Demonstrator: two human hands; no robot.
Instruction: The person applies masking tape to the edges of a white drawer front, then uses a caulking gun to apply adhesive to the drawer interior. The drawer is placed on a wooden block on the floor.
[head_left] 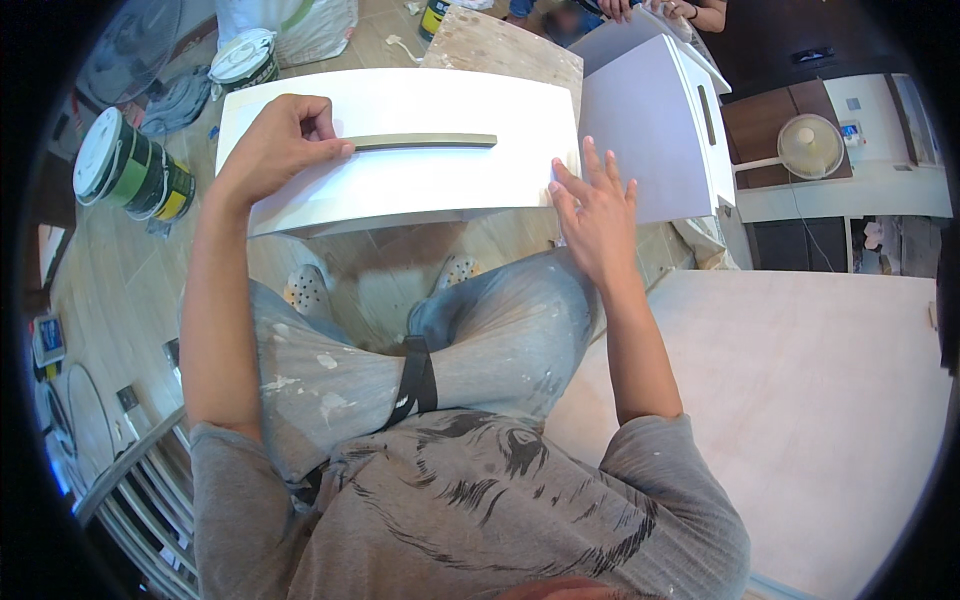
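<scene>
A white panel [420, 175] with a long grey recessed handle slot [425, 142] rests tilted in front of my knees. My left hand [275, 145] is curled at the slot's left end, fingertips pressed on the panel there. My right hand [595, 215] lies flat with fingers spread at the panel's lower right corner, steadying it. I cannot tell whether the left hand holds a small thing.
A second white panel with a slot [655, 140] leans at the right. Paint cans [130, 170] lie at the left, a paint tub [243, 58] behind. A large plywood sheet [800, 400] spreads at my right. Another person's hands [650, 8] show at the top. A white fan [810, 145] stands far right.
</scene>
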